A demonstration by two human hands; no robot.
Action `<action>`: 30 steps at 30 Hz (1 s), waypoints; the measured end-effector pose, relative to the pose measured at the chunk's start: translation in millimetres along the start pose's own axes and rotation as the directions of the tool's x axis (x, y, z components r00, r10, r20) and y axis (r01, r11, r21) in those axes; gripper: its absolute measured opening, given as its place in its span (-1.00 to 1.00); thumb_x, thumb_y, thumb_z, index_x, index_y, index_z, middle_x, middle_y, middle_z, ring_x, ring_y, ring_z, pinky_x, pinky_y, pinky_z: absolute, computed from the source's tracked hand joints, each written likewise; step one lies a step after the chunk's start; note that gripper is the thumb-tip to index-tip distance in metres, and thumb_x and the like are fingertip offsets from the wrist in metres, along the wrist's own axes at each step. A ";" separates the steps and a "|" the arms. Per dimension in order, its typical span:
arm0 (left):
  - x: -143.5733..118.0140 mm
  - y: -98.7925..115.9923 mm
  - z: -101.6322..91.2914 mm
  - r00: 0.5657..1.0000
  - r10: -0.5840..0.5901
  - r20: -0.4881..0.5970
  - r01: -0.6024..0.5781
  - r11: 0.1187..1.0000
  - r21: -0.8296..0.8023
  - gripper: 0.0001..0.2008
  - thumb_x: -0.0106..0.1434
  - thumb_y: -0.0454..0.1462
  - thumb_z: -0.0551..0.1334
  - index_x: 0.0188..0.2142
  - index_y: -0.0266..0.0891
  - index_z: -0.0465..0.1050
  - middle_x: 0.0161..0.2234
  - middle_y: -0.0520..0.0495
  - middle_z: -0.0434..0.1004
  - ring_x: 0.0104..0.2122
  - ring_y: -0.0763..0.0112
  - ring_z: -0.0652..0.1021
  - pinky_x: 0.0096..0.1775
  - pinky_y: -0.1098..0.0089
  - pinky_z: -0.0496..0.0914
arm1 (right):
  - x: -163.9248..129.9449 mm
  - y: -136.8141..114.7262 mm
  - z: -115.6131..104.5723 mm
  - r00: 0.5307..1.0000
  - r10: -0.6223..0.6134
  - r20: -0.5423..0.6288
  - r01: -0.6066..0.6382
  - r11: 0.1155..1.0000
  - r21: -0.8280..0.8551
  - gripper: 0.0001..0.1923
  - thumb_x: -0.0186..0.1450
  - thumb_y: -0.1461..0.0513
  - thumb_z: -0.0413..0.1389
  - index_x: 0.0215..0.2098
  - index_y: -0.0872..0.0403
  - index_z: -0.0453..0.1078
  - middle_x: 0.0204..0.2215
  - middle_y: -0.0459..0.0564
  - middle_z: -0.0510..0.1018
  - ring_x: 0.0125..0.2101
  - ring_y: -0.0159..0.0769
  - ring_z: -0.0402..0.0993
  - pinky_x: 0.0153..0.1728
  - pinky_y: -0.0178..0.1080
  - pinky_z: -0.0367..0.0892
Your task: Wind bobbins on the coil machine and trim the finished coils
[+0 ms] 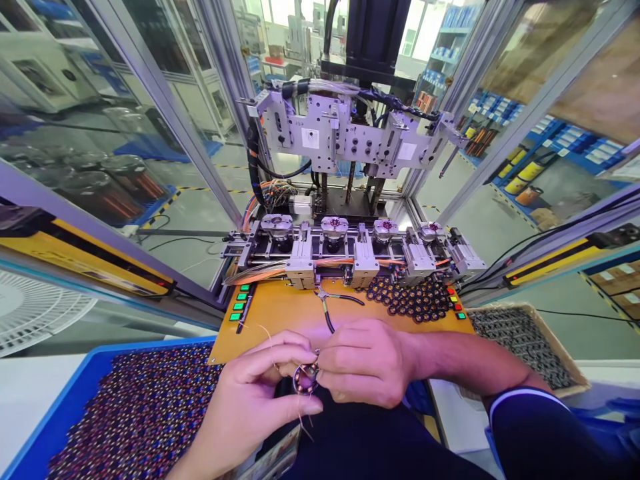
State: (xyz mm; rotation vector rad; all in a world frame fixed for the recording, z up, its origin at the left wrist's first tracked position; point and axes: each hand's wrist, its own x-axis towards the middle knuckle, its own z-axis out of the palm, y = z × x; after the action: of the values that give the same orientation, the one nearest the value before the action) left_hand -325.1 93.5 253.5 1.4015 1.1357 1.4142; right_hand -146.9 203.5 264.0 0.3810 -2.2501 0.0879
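Note:
Just above my lap, my left hand (265,393) pinches a small ring-shaped motor stator (302,380) wound with copper wire. Thin wire ends (303,423) hang below it, and one long strand (260,328) curves up over the left fingers. My right hand (363,363) is closed against the stator's right edge. Whatever its fingertips grip there is hidden by the knuckles. Beyond the hands, a pair of pliers (327,303) with spread handles lies on the orange work board (290,313).
Behind the board stands a machine fixture with several round stations (334,227). Dark round parts (410,300) cover the board's right side. Green buttons (240,307) line its left. A blue tray of small parts (145,407) and a box of metal parts (525,343) flank me.

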 end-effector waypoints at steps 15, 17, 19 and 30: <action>-2.7 -1.2 -5.9 0.987 0.134 0.088 -0.149 0.972 0.183 -0.67 0.09 -0.40 0.42 -0.16 -0.01 0.59 -0.26 0.04 0.57 -0.29 0.48 0.62 -0.29 0.56 0.51 | -11.5 -4.9 10.7 0.992 0.043 -0.117 -0.042 0.999 0.017 -0.85 0.34 0.34 0.09 -0.31 0.29 0.48 -0.41 0.07 0.60 -0.38 -0.31 0.55 -0.40 -0.29 0.48; -3.4 -0.2 -6.2 0.986 0.147 0.075 -0.159 0.966 0.204 -0.67 0.10 -0.41 0.42 -0.15 -0.02 0.58 -0.25 0.05 0.58 -0.29 0.50 0.62 -0.28 0.58 0.51 | -13.0 -4.6 11.7 0.991 0.051 -0.124 -0.049 0.999 0.015 -0.85 0.34 0.33 0.09 -0.28 0.29 0.47 -0.40 0.08 0.60 -0.36 -0.31 0.56 -0.38 -0.30 0.49; -3.8 1.1 -5.9 0.986 0.160 0.056 -0.168 0.958 0.231 -0.68 0.09 -0.40 0.42 -0.17 -0.04 0.58 -0.25 0.05 0.59 -0.28 0.51 0.63 -0.26 0.60 0.50 | -13.6 -4.5 12.0 0.990 0.057 -0.129 -0.055 0.998 0.015 -0.86 0.33 0.33 0.10 -0.26 0.30 0.46 -0.39 0.09 0.61 -0.35 -0.30 0.57 -0.37 -0.30 0.50; -2.6 1.6 0.3 0.973 0.229 0.026 -0.227 0.932 0.284 -0.73 0.08 -0.39 0.44 -0.24 -0.10 0.52 -0.28 0.07 0.59 -0.29 0.52 0.63 -0.22 0.60 0.50 | -19.6 -7.7 16.6 0.982 0.108 -0.158 -0.105 0.994 0.024 -0.86 0.27 0.36 0.17 -0.21 0.30 0.43 -0.37 0.09 0.60 -0.32 -0.30 0.56 -0.29 -0.30 0.54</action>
State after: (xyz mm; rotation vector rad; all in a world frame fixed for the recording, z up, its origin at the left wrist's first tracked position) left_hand -324.6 90.6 254.4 1.7819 1.2520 1.4568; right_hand -144.8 197.8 237.9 0.2525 -2.1119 0.1861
